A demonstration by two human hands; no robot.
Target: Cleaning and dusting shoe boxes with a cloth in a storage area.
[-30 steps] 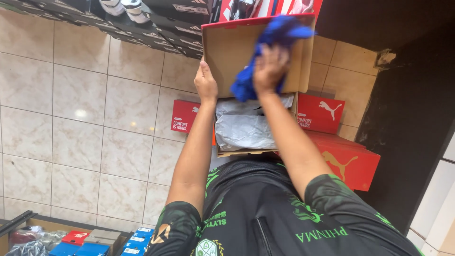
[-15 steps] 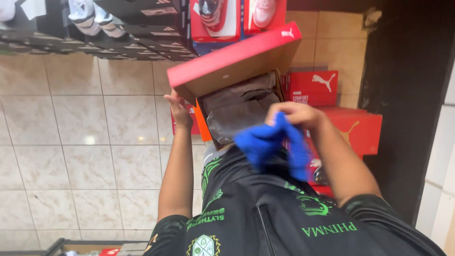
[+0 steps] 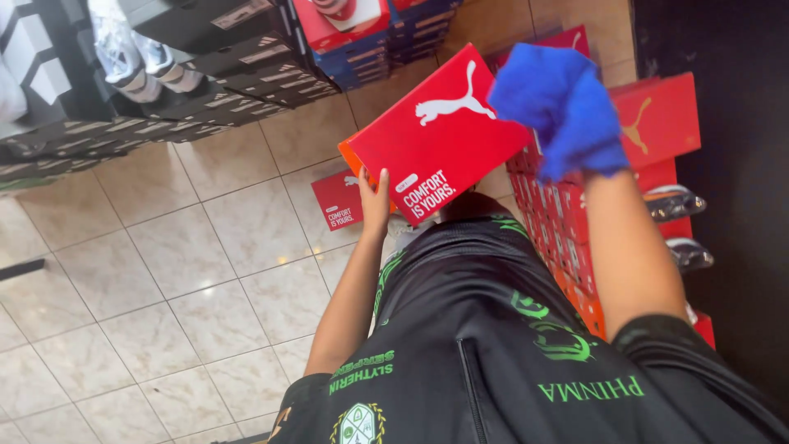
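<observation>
My left hand (image 3: 376, 200) grips the lower left corner of a red shoe box (image 3: 436, 136), whose lid is shut and which is tilted up in front of my chest. A blue cloth (image 3: 563, 107) is bunched in my right hand (image 3: 575, 136), raised just right of the box's upper corner; the cloth covers most of that hand. The cloth is close to the lid, and I cannot tell whether it touches it.
Stacked red shoe boxes (image 3: 657, 123) stand to the right, with another red box (image 3: 339, 201) on the tiled floor (image 3: 164, 271) behind the held one. Dark shelves (image 3: 123, 90) with shoes and boxes run along the top left.
The box lid, open earlier, is now shut. My right hand with the cloth rose from the box's front to beside its upper corner. The view tilted toward the floor.
</observation>
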